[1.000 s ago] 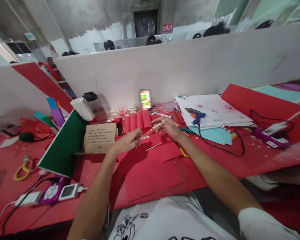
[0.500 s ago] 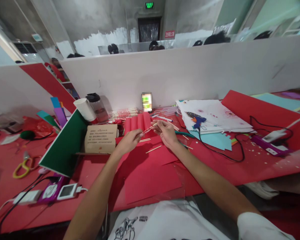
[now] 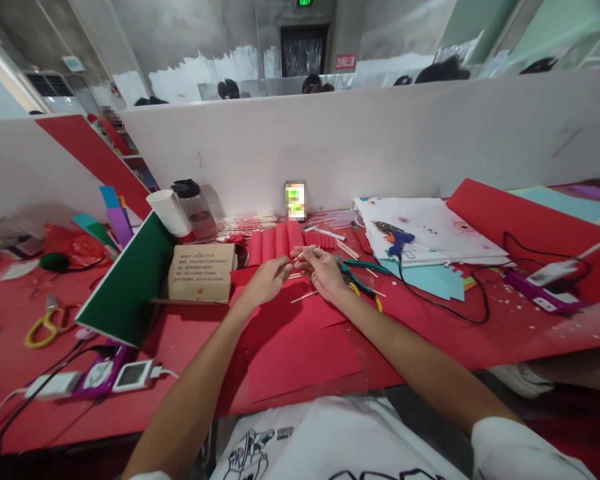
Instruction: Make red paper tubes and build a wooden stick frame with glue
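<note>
My left hand [image 3: 265, 281] and my right hand [image 3: 321, 271] meet over the red paper sheets [image 3: 300, 347] in the middle of the desk. Both pinch a thin wooden stick [image 3: 300, 254] between their fingertips, the fingers closed around it. Another loose stick [image 3: 304, 296] lies on the red paper just below my right hand. Behind the hands stands a row of red paper rolls [image 3: 275, 241]. A pair of pliers with green and yellow handles [image 3: 363, 283] lies right of my right wrist.
A brown cardboard box [image 3: 201, 271] and a green board [image 3: 127, 283] sit to the left, with a white cup [image 3: 167, 213] and a dark-lidded jar [image 3: 193, 207] behind. A blue glue gun [image 3: 393, 235] rests on white paper at right. Yellow scissors [image 3: 40, 328], cables and purple devices lie around.
My hands have drawn closer together and lower toward the desk, still holding the stick. The pliers beside my right wrist now show more fully.
</note>
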Available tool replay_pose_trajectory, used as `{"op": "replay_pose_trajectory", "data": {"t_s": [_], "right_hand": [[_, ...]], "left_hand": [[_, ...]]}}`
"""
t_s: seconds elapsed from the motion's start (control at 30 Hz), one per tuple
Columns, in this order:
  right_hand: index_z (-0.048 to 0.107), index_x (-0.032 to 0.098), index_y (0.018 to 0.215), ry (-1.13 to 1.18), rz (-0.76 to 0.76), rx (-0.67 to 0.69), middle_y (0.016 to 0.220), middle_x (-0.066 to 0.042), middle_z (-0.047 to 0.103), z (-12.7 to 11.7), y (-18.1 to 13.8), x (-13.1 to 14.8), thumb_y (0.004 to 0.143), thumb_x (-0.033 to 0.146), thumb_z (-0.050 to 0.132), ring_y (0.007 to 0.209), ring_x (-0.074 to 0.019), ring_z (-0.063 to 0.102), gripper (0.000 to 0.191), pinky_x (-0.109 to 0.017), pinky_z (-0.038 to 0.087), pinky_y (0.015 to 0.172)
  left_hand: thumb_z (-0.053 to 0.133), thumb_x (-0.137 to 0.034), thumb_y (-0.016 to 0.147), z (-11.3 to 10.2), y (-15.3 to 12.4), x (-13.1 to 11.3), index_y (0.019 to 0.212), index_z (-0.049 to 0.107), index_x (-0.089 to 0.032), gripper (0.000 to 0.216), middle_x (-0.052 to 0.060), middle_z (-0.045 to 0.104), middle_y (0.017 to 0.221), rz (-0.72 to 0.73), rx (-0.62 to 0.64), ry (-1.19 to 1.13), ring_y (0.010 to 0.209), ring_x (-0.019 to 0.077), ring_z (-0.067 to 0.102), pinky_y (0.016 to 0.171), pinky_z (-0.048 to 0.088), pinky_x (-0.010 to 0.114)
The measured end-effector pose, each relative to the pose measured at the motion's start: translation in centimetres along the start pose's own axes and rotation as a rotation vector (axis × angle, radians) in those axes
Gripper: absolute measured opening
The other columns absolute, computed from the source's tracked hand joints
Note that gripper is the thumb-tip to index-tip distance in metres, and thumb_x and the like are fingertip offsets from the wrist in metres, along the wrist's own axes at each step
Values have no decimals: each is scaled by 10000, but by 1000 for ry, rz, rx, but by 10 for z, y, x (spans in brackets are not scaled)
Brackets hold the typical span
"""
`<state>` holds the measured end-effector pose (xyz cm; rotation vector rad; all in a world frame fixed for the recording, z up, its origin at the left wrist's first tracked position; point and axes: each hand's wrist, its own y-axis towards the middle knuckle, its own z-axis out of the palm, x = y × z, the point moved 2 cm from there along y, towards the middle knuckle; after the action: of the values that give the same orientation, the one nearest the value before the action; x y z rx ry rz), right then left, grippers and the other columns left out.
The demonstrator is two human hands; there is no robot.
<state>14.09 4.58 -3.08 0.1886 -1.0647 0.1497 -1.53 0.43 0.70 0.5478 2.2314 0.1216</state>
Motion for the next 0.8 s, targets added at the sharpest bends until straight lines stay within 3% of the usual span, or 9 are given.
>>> {"op": "replay_pose_trajectory", "data": {"t_s": [0.2, 0.33, 0.43, 0.63, 0.8], "right_hand": [[748, 187, 896, -37, -22, 35, 945, -47, 782, 6, -4, -3, 667, 583, 866, 569, -76, 632, 472, -202, 537, 554], [769, 184, 881, -60, -85, 18, 747, -1, 714, 10, -4, -3, 679, 581, 854, 562, -74, 563, 453, -181, 451, 497], [767, 178, 857, -102, -122, -16, 722, -6, 693, 9, 0, 1, 661, 579, 859, 626, -105, 601, 456, -198, 452, 514], [685, 199, 827, -26, -339, -195, 716, 27, 661, -16, 11, 39, 645, 536, 891, 638, -96, 603, 434, -201, 488, 556], [651, 202, 783, -19, -371, -222, 732, 26, 683, -36, 11, 58, 615, 538, 922, 622, -80, 606, 463, -184, 509, 563]], "left_hand": [[405, -366, 1012, 4, 2, 0, 896, 595, -152, 310, 11, 567, 714, 9, -13, -64, 659, 138, 499, 643, 392, 235], [419, -363, 1020, 1, 2, 2, 927, 608, -156, 295, 51, 669, 841, 36, -25, -28, 736, 157, 577, 696, 413, 246], [418, -390, 1035, -5, 0, 1, 958, 627, -167, 315, 54, 713, 876, 8, -1, 48, 747, 169, 613, 712, 415, 256], [405, -460, 1038, -19, -1, -2, 830, 630, -157, 431, 14, 643, 719, -25, 13, 57, 625, 140, 522, 613, 359, 254], [428, -482, 1019, -23, 2, 6, 929, 658, -145, 419, 12, 656, 734, -11, -24, -50, 589, 125, 483, 580, 365, 246]]}}
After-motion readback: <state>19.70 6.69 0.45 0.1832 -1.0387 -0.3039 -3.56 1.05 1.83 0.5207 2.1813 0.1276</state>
